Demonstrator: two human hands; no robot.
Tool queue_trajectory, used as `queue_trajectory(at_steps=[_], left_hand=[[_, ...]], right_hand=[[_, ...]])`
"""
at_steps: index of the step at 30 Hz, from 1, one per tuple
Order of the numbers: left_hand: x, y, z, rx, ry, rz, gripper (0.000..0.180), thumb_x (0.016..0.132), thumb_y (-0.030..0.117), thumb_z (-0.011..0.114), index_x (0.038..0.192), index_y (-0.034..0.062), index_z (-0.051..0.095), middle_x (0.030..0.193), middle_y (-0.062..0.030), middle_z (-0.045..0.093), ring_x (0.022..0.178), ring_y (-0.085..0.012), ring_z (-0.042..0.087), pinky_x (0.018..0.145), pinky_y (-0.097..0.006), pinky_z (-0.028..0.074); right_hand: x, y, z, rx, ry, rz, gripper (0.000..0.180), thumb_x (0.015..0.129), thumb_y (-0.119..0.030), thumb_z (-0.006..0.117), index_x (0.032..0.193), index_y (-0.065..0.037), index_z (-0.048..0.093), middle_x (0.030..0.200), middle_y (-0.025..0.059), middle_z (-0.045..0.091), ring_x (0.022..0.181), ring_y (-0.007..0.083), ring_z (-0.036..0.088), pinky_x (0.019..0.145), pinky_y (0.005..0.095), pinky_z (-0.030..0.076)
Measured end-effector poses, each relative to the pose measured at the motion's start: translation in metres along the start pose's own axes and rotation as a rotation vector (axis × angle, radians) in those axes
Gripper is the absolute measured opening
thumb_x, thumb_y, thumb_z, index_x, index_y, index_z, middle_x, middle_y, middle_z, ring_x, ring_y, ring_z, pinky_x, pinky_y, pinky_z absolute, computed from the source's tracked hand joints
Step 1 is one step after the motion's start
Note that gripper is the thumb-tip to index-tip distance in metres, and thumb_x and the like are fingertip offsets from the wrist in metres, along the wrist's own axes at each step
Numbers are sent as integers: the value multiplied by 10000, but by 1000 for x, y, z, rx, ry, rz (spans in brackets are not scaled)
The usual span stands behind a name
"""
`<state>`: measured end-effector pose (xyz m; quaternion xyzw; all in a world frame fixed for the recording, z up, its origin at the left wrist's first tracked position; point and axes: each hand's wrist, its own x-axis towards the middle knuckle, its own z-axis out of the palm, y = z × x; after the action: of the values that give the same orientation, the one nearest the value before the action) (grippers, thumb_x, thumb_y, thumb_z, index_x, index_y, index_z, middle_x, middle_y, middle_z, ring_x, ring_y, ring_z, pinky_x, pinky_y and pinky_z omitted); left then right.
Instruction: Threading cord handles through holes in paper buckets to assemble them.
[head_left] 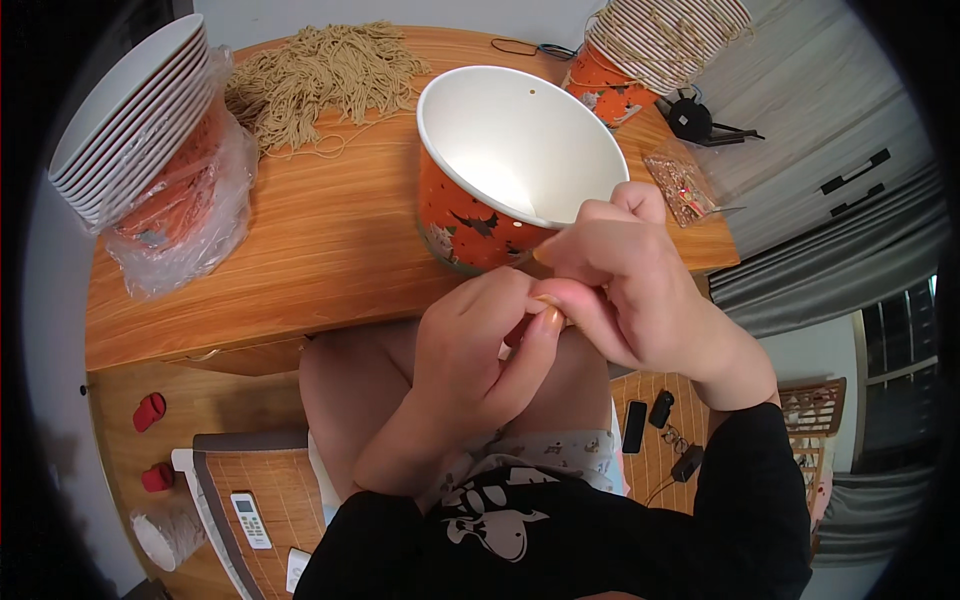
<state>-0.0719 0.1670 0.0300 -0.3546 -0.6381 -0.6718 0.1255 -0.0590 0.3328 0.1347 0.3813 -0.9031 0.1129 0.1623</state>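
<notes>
A large paper bucket (480, 215), white inside and orange outside with dark bat shapes, stands upright on the table right in front of me. One small hole shows near its far rim and another near its near rim. Just before the bucket's near side, my left hand (470, 345) is closed in a pinch, thumb against the forefinger. My right hand (635, 285) meets it there, fingers curled and its thumb touching the left fingertips. Whatever lies between the fingers is hidden or too small to name.
A pile of tan cords (325, 80) lies on the wooden table (320, 240). Nested buckets in clear plastic (165, 170) stand at left; more with cords draped over them (670, 45) stand back right. Beside these are a black device (690, 118) and a small clear bag (682, 185).
</notes>
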Motion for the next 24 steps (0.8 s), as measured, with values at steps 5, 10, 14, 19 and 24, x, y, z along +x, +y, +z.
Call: queue_trajectory(at_steps=[5,10,14,19,24], left_hand=[[5,-10,1,-229,154,-128,53,905,9,613,852,12,608,708,-91,586,588,-184,570,540,-309,448],[9,-23,5,-22,222,-188,75,908,36,622,839,26,596,701,-82,558,582,-195,557,534,-317,437],[9,-24,10,-19,273,-217,92,908,44,628,827,33,587,699,-81,547,568,-201,540,526,-325,426],[11,-27,13,54,279,-182,100,902,43,636,819,37,581,676,-76,540,555,-207,541,516,-332,422],[12,-24,14,95,287,-208,105,881,39,656,810,42,578,650,-75,531,544,-208,543,505,-333,419]], right_hand=[[6,2,-13,-63,22,49,374,889,-166,714,1196,1,580,707,-21,558,685,125,478,893,340,296],[2,11,-23,-136,65,14,421,901,-46,661,1285,12,499,773,24,582,670,124,478,906,324,313],[1,12,-22,-50,55,220,403,912,16,625,1292,19,489,917,31,585,725,106,511,859,293,397],[15,29,-20,-6,28,166,443,900,29,639,1320,-2,503,943,42,622,793,110,580,824,282,455],[33,51,-17,147,-44,85,474,885,18,652,1337,-23,519,935,62,716,905,117,645,865,298,484]])
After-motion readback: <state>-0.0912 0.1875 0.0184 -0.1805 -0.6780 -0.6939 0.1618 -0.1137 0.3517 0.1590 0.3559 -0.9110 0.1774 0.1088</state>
